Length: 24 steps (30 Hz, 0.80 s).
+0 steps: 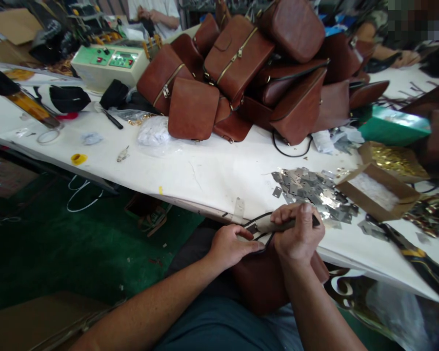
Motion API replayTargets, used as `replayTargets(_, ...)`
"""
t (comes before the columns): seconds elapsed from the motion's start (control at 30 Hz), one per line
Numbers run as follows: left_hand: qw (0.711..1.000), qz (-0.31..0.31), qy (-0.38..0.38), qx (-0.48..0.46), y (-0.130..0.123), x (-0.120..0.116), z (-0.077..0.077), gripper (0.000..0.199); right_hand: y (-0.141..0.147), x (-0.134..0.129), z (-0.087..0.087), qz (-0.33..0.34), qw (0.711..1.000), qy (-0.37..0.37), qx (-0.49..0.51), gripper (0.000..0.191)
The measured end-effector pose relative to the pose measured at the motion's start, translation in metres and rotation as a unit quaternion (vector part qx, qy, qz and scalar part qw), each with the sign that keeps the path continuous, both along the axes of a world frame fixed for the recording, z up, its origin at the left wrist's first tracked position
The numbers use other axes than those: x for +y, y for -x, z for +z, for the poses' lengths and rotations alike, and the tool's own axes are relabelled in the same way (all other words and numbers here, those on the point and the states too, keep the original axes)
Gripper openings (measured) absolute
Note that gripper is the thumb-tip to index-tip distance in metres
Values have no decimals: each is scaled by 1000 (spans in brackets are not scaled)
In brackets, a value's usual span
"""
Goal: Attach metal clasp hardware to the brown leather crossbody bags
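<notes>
A brown leather bag (259, 282) lies in my lap against the table's edge, its dark-trimmed opening facing up. My left hand (232, 246) pinches the rim of this bag between thumb and fingers. My right hand (300, 234) is wrapped round a hand tool (264, 225) with a greyish-tan shaft and a dark end; its kind is partly hidden by the fingers. The tool's left end lies at the bag's opening, close to my left fingertips. Just beyond my right hand, a heap of flat metal plates (310, 187) is spread on the white table (219, 170).
Brown leather bags (237, 58) are piled at the back. Cardboard boxes hold gold-coloured parts (395, 161) and white pieces (375, 187). Black-and-yellow pliers (417, 253) lie at right. A green-panelled machine (109, 66) stands back left. Another person's hands (149, 14) show at the far side.
</notes>
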<state>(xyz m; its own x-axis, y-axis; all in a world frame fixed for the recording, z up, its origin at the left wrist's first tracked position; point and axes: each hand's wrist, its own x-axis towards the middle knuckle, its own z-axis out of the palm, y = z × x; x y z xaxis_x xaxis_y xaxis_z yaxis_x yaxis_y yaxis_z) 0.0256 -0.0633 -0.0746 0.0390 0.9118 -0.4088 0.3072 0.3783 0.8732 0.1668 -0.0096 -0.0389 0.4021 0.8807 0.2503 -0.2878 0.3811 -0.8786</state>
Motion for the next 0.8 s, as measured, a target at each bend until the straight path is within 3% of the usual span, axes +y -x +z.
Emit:
replayTargets(0.17, 1000, 8, -7, 15, -3, 1, 1, 42, -4, 8, 1, -6, 996, 30, 81, 43)
replayTargets(0.27, 1000, 18, -18, 19, -8, -1, 1, 40, -4, 4, -2, -3, 997, 23, 79, 43)
replayTargets(0.4, 999, 25, -17, 33, -11, -3, -1, 38, 1, -13, -7, 55, 995, -52, -57, 32)
replayTargets(0.53, 998, 4, -45, 41, -11, -3, -1, 32, 2, -20, 0, 195, 940, -122, -252, 22)
replayTargets(0.6, 998, 9, -32, 53, -11, -4, 1, 36, 1, -17, 9, 182, 956, -91, -213, 24)
replayTargets(0.7, 997, 20, -18, 72, -11, -5, 5, 46, 1, -13, 23, 91, 990, -80, -72, 30)
replayTargets(0.8, 996, 13, -28, 84, -11, -6, 9, 51, 4, -18, 26, 95, 985, -126, -63, 36)
